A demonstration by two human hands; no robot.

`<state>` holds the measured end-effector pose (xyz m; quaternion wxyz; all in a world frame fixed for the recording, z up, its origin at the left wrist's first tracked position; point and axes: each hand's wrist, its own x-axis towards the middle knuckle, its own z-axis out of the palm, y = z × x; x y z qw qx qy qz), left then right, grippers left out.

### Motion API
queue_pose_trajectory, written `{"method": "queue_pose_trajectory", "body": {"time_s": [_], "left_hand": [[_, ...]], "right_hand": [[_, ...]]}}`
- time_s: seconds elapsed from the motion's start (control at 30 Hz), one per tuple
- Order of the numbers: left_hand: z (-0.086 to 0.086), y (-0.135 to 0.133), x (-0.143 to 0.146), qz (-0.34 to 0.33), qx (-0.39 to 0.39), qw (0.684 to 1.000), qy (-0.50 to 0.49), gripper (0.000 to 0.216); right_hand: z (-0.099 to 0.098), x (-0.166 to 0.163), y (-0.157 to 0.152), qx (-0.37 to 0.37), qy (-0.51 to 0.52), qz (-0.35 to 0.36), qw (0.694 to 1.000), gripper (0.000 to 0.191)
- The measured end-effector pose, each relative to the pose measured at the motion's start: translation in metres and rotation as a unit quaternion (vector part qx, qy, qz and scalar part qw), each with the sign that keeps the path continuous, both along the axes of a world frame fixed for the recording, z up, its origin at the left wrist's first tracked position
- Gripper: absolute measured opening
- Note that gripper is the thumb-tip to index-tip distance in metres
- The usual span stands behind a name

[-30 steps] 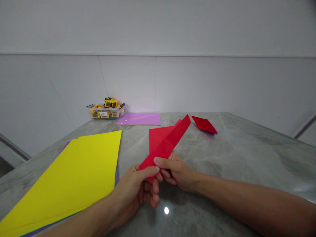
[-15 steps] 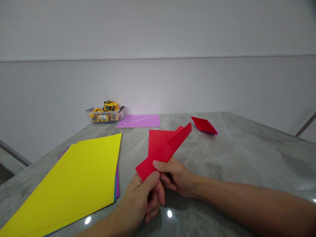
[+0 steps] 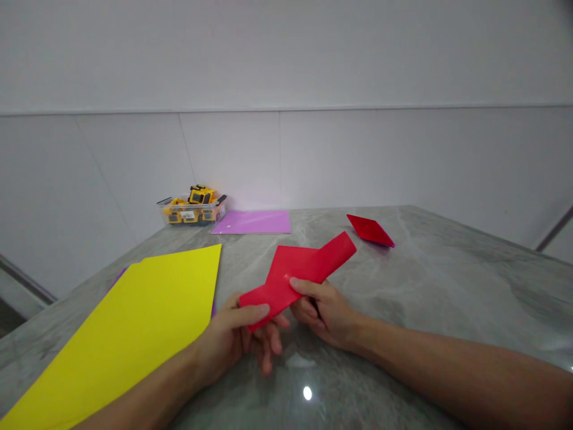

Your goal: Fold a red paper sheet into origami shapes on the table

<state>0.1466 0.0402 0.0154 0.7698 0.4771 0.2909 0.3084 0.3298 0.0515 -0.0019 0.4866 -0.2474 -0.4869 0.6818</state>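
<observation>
A folded sheet of red paper [image 3: 293, 269] is held above the table, between both hands. Its long strip slants up to the right, and a wider flap rises behind the strip. My left hand [image 3: 244, 331] pinches the strip's lower left end, thumb on top and the other fingers loosely curled below. My right hand [image 3: 324, 307] grips the lower edge near the middle, its thumb pressed on the red surface. The fingers behind the paper are partly hidden.
Yellow paper [image 3: 152, 322] lies on the grey marbled table [image 3: 430, 310] at left, over purple sheets. A clear box [image 3: 192, 212] of yellow toy vehicles and a lilac sheet [image 3: 253, 222] stand by the wall. A folded red piece [image 3: 369, 230] lies back right.
My left hand has moved left along the strip, away from my right hand, to its lower left end. The red paper has tipped flatter, showing more of the strip's face.
</observation>
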Motion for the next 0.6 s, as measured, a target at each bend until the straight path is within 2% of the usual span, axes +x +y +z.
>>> {"method": "queue_pose_trajectory", "body": {"time_s": [0.1, 0.2, 0.3, 0.4, 0.6], "left_hand": [[0.002, 0.006, -0.009, -0.067, -0.073, 0.994, -0.049, 0.046], [0.001, 0.003, -0.01, -0.101, -0.074, 0.992, -0.023, 0.042], [0.001, -0.004, -0.004, -0.096, -0.041, 0.994, 0.029, 0.028], [0.0, -0.008, 0.0, -0.08, -0.024, 0.995, 0.046, 0.02], [-0.002, -0.006, -0.003, -0.072, -0.052, 0.995, 0.044, 0.02]], "right_hand": [[-0.003, 0.001, -0.001, 0.011, -0.029, 0.027, 0.999, 0.054], [-0.004, 0.001, -0.002, 0.027, -0.075, 0.076, 0.994, 0.049], [-0.001, 0.0, -0.004, 0.045, -0.11, 0.123, 0.985, 0.043], [0.003, 0.0, -0.006, 0.061, -0.128, 0.138, 0.98, 0.043], [0.002, 0.003, -0.005, 0.089, -0.116, 0.093, 0.985, 0.048]]}}
